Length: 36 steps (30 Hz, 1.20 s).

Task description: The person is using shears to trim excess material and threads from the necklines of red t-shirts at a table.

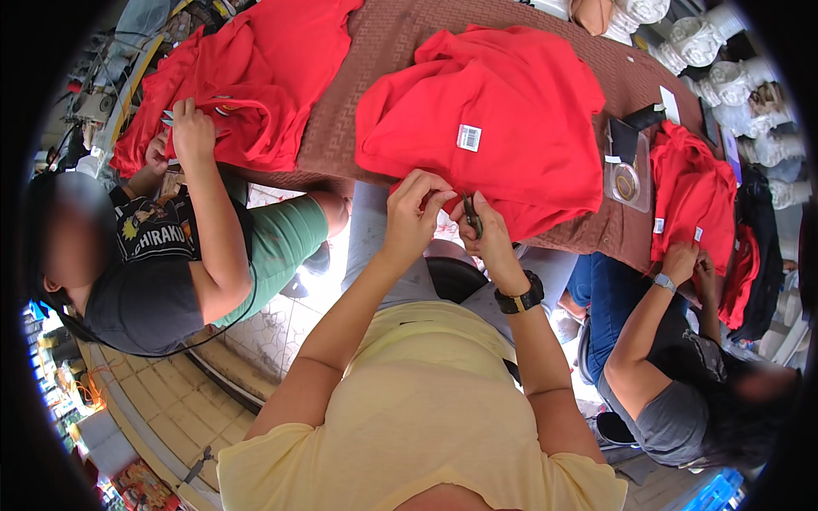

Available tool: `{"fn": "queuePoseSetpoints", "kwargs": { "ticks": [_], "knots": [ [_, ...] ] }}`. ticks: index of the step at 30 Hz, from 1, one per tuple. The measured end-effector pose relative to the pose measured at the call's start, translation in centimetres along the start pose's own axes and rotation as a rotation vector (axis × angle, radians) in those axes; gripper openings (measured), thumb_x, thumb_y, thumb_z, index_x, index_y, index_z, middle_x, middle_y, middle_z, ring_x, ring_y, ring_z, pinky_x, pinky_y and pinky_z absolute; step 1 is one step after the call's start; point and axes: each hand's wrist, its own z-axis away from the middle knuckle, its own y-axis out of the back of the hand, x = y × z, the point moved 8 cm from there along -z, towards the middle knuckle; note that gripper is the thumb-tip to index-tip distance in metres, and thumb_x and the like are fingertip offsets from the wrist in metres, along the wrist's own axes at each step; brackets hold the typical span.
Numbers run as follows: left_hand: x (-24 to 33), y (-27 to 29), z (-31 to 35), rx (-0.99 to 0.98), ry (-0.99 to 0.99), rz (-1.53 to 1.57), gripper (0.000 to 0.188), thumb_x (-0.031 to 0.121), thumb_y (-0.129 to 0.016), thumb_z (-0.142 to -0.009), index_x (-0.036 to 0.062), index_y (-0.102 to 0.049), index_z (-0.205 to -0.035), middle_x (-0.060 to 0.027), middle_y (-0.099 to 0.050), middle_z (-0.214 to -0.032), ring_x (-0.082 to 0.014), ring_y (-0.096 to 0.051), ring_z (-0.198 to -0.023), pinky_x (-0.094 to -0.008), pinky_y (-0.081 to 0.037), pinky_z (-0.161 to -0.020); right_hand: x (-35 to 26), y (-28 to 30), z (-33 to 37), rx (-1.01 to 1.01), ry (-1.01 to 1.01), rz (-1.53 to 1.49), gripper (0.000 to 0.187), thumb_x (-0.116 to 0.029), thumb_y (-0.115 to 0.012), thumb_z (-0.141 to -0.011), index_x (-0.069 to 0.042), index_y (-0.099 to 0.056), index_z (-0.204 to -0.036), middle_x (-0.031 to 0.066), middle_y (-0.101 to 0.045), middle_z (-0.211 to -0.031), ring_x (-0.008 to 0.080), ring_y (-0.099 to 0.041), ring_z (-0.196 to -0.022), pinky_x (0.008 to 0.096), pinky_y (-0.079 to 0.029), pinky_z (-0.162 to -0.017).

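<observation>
A red garment (494,111) lies bunched on the table in front of me, with a white barcode label (469,137) on top. Its near edge hangs by my hands. My left hand (414,213) is at that edge, thumb and fingertips pinched together; whatever is between them is too small to make out. Close beside it on the right, my right hand (492,243) is closed around small dark thread snips (472,215), their tips pointing up toward the cloth. A dark watch (521,294) is on my right wrist.
A brown patterned cloth (341,119) covers the table. At left, a person handles another red garment (247,68) with a cutting tool. At right, another person holds a smaller red garment (690,196). Nearby lies a clear plastic case (628,179). White thread cones (699,38) line the far right.
</observation>
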Motion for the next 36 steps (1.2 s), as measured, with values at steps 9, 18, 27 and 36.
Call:
{"fn": "queuePoseSetpoints", "kwargs": {
  "ticks": [9,18,27,36],
  "knots": [
    [0.0,-0.2,0.0,-0.062,0.048,0.141,0.003,-0.006,-0.067,-0.088,-0.0056,-0.064,-0.088,-0.0106,-0.060,-0.087,-0.0166,-0.066,-0.067,-0.0283,-0.052,-0.061,-0.1,-1.2,-1.0,0.035,-0.074,-0.080,0.047,-0.048,-0.044,-0.106,-0.009,-0.055,-0.083,-0.0070,-0.036,-0.062,0.0033,-0.026,-0.045,0.0224,-0.017,-0.043],
    [-0.6,-0.2,0.1,-0.076,0.055,0.171,0.004,-0.005,-0.066,-0.090,-0.0061,-0.063,-0.087,-0.0108,-0.060,-0.089,-0.0179,-0.068,-0.072,-0.0294,-0.055,-0.063,0.1,-1.0,-2.0,0.042,-0.108,-0.103,0.047,-0.048,-0.050,-0.104,-0.013,-0.049,-0.072,-0.0074,-0.034,-0.057,0.0037,-0.026,-0.043,0.0224,-0.017,-0.042],
    [0.9,0.1,-0.1,0.055,0.066,-0.072,0.011,-0.002,-0.072,-0.087,-0.0025,-0.063,-0.093,-0.0109,-0.059,-0.087,-0.0195,-0.064,-0.081,-0.0313,-0.052,-0.069,-2.5,0.8,-0.1,0.196,0.197,0.025,0.037,-0.036,-0.055,-0.104,-0.011,-0.050,-0.078,-0.0072,-0.039,-0.064,0.0025,-0.033,-0.054,0.0225,-0.023,-0.049],
    [-0.6,-0.2,-0.4,0.074,-0.115,-0.261,0.013,-0.002,-0.069,-0.089,-0.0014,-0.061,-0.100,-0.0125,-0.059,-0.085,-0.0234,-0.062,-0.075,-0.0343,-0.050,-0.065,-2.4,2.2,-0.8,0.258,0.304,-0.005,0.009,-0.012,-0.063,-0.100,-0.005,-0.058,-0.095,-0.0065,-0.051,-0.079,0.0018,-0.041,-0.064,0.0201,-0.032,-0.055]
  ]
}}
